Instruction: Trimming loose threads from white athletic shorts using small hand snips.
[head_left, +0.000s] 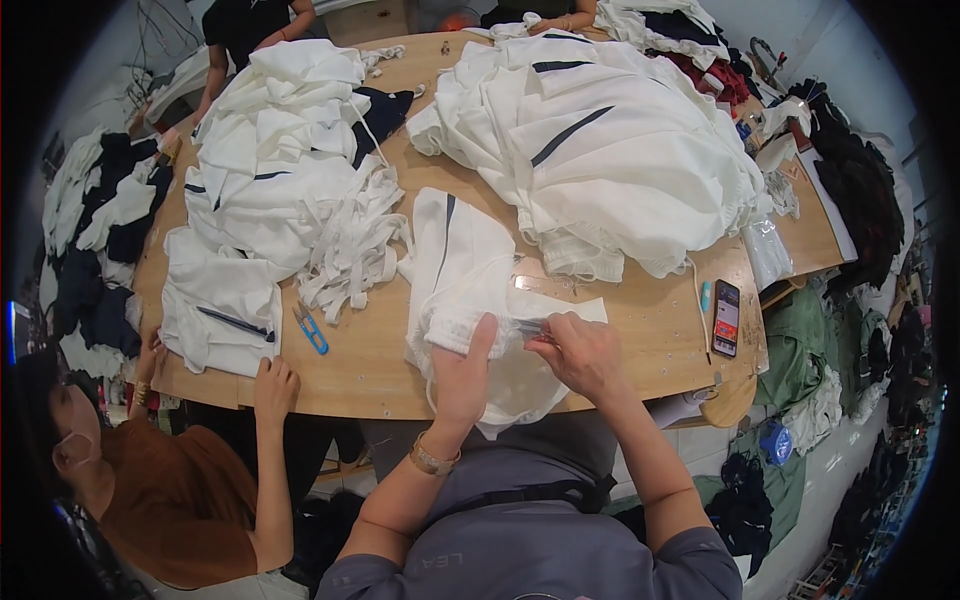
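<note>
While our left hand (463, 385) pinches the white, gathered-edge cloth garment (465, 265) at the tan wooden table (650, 345)'s near edge, our right hand (582, 355) curls tightly around a slim silvery tool (531, 327). This garment seems unfinished; which white cloth heaps (620, 170) across the table are done, we cannot tell.

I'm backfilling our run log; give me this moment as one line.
left hand: holds white garment | right hand: grips small metal tool at the garment | nearby: blue-handled snips, phone
</note>
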